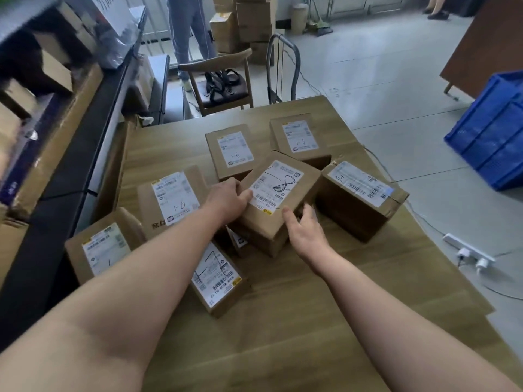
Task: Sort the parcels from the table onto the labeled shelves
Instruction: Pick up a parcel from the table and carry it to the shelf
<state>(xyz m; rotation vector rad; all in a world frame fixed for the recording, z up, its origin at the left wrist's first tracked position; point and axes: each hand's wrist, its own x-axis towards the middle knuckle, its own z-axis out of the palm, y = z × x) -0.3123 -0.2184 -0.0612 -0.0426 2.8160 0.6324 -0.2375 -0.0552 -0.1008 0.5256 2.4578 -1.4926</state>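
Observation:
Several brown cardboard parcels with white labels lie on the wooden table (297, 321). A tilted parcel (278, 190) with a scribbled label sits in the middle, propped on another box. My left hand (227, 200) grips its left edge, thumb on the label. My right hand (304, 232) curls round its near right corner. Around it lie a parcel marked 1-6 (172, 198), another 1-6 parcel (232, 149), a parcel at the back (300, 137), a larger box (359, 193) on the right, and two near parcels (103, 247) (218, 275).
Shelves (70, 142) holding boxes run along the left. Behind the table stand a wooden chair (220, 77) with black straps, a metal trolley handle (283, 60), stacked cartons and a person's legs. A blue crate (492, 131) and a power strip (469, 253) are on the floor at right.

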